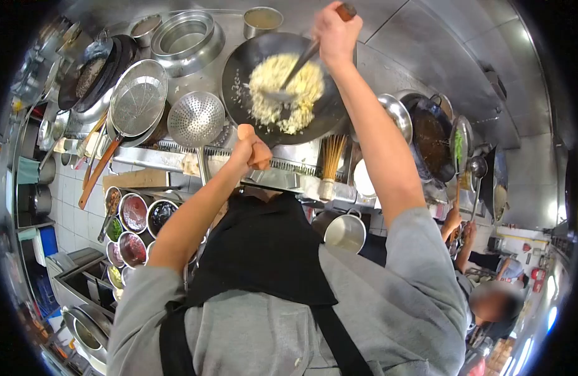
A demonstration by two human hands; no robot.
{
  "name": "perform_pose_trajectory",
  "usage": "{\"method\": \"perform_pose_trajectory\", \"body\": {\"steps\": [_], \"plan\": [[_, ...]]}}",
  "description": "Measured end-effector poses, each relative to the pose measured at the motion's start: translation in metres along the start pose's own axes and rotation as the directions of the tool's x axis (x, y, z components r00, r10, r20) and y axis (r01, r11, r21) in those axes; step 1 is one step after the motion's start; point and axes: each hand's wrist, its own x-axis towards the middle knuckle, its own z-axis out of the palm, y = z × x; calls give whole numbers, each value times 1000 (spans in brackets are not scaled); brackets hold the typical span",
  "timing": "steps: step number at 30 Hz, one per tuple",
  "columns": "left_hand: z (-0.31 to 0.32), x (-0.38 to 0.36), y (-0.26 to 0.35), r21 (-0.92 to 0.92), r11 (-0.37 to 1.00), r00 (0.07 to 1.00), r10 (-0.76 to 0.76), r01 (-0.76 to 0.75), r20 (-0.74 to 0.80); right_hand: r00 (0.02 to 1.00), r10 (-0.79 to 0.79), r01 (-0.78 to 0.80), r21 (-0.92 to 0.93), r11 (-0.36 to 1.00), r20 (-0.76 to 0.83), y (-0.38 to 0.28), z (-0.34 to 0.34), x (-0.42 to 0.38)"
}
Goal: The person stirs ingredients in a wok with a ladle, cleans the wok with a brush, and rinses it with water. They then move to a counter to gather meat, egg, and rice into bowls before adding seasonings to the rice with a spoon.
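A dark wok (236,81) sits on the range in front of me, with a pale yellow and white heap of what looks like egg fried rice (283,69) inside. My right hand (338,34) is wrapped round the upper handle of a wok ladle (301,59), above the wok's far right side. The ladle's wooden end sticks out past the fist, and its metal head rests among the rice. At the wok's near edge my left hand (250,150) is closed on the wok, with a tan-orange piece, perhaps a folded cloth, showing at the fingers.
Left of the wok lie a perforated skimmer (196,119) and a mesh strainer (138,97). A bamboo brush (331,156) stands at the range's front. Seasoning pots (133,213) are lower left. A second wok (433,135) and a co-worker's hands (452,219) are at right.
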Motion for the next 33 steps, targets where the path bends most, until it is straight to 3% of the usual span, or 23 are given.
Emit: {"method": "perform_pose_trajectory", "body": {"steps": [1,2,3,4,5,6,9,10,11,13,14,17,20,21,22,23,24,26,27,29,31,32,33], "plan": [[-16,19,-21,84,996,1000,20,-19,-13,999,-43,43,2,999,-5,3,-2,4],[12,-15,-22,-24,999,993,-27,24,-118,997,-60,58,28,998,43,-26,6,4],[-15,-10,27,52,998,983,-12,21,-184,980,-103,86,104,991,169,-47,3,6],[-16,-17,11,16,991,966,-124,131,-229,946,-144,92,183,979,292,-63,-3,5],[-35,-1,-25,-135,989,947,-106,68,-302,949,-102,38,212,976,299,-83,-10,-15],[-28,-7,-38,-162,983,946,-133,87,-297,968,-128,123,36,992,215,-95,-10,-39],[14,-55,-7,-230,973,1000,25,-20,16,985,-111,103,67,992,132,-91,-42,-59],[13,-25,-9,-179,976,992,119,-126,-49,988,-135,130,64,989,71,-96,-47,-60],[39,-39,14,-205,973,991,91,-109,-96,986,-149,141,100,985,80,-116,-41,-63],[54,-5,38,-178,978,980,73,-106,-183,960,-153,133,99,986,234,-171,-35,-61],[48,25,39,-134,984,987,100,-117,-126,895,-163,68,235,970,415,-198,-41,-53],[59,13,47,-97,990,983,90,-106,-161,817,-393,342,194,919,421,-254,-42,-51],[62,1,52,-65,996,994,53,-59,-97,867,-459,389,311,867,193,-186,-46,-75],[65,-2,53,-62,996,994,59,-65,-94,873,-467,483,107,869,-139,-130,-30,-89],[68,-7,54,-71,996,993,36,-44,-116,825,-487,511,9,859,-287,-57,-38,-93],[68,-11,56,-80,996,990,13,-24,-140,901,-429,430,0,903,-63,22,-64,-87],[67,-14,55,-70,997,990,17,-28,-143,954,-276,246,221,944,117,29,-61,-87],[68,-16,60,-146,989,995,-49,35,-92,985,-151,169,241,956,-89,-6,-51,-62],[63,-5,57,-118,992,994,-57,45,-92,983,-150,169,198,966,-108,-41,-37,-58],[90,-32,70,-117,992,958,-70,38,-277,952,-306,300,229,926,-9,-66,-22,-63],[83,-1,62,-187,981,958,-101,51,-270,881,-472,444,278,851,37,-29,-15,-73],[78,16,52,-159,987,946,-60,9,-317,827,-551,532,163,831,110,-2,-12,-77],[79,26,53,-130,991,933,-11,-38,-360,855,-507,503,64,862,108,34,-9,-84]]}}
